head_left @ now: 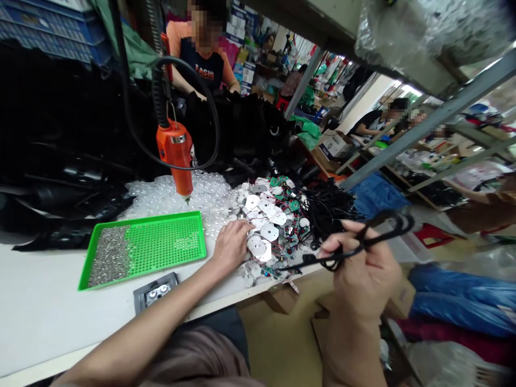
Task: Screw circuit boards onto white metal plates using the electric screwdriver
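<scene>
My left hand (231, 245) reaches into a heap of white round plates and small green circuit boards with red wires (269, 221) on the white table (36, 312). Its fingers curl onto one of the white plates, but whether they grip it is hidden. My right hand (358, 274) is raised off the table's right edge, closed on a coiled black cable (368, 236) that sticks out to the right. A pile of similar black cables (328, 207) lies just beyond the boards.
A green perforated tray (161, 244) holds screws at its left end. An orange electric screwdriver (176, 153) hangs above clear plastic domes (161, 196). A small grey fixture (155, 293) sits near the front edge. Other people work across the table and at right.
</scene>
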Demonstrator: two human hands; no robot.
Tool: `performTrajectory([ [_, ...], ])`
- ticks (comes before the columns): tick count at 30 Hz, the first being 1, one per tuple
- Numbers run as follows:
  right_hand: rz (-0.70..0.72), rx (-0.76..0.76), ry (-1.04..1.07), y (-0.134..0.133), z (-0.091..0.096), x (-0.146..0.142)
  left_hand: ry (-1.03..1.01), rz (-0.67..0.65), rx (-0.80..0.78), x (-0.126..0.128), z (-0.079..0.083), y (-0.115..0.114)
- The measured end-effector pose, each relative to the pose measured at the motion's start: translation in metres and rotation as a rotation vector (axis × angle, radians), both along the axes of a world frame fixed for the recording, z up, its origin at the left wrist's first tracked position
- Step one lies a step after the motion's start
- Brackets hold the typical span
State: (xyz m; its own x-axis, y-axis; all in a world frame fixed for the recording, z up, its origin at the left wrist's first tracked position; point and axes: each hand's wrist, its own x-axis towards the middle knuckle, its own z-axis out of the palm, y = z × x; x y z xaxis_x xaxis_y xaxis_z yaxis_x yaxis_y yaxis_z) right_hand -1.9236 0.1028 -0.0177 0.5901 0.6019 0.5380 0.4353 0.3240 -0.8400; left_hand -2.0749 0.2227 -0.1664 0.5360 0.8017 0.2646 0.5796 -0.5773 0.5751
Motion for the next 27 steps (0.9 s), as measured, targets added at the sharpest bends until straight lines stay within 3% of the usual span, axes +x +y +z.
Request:
performTrajectory([
  [4,0.095,0.085,-0.22,0.047,0.028,-0.014,-0.06,-0.005,-0.105,-0.032,-0.009,-0.013],
  [8,0.205,0.154,-0.288,0.09,0.058,-0.03,0.018,-0.092,-0.19,-0.037,-0.004,-0.003],
  [12,0.245,0.201,-0.242,0.122,0.08,-0.035,-0.325,-0.224,-0.393,-0.033,0.013,-0.001],
  [15,0.223,0.21,-0.197,0.129,0.082,-0.029,-0.613,-0.169,-0.525,-0.042,0.023,-0.012],
  [19,0.175,0.122,-0.167,0.115,0.05,-0.013,-0.744,-0.12,-0.696,-0.07,0.033,-0.03],
  [22,0.128,-0.211,-0.498,0.103,0.003,0.0,-0.571,-0.222,-0.775,-0.09,0.038,-0.038],
  [25,0.045,-0.59,-0.9,0.1,-0.043,0.009,-0.278,-0.268,-0.669,-0.102,0.041,-0.042],
  [27,0.023,-0.78,-1.028,0.095,-0.064,0.01,-0.126,-0.243,-0.567,-0.105,0.043,-0.045],
])
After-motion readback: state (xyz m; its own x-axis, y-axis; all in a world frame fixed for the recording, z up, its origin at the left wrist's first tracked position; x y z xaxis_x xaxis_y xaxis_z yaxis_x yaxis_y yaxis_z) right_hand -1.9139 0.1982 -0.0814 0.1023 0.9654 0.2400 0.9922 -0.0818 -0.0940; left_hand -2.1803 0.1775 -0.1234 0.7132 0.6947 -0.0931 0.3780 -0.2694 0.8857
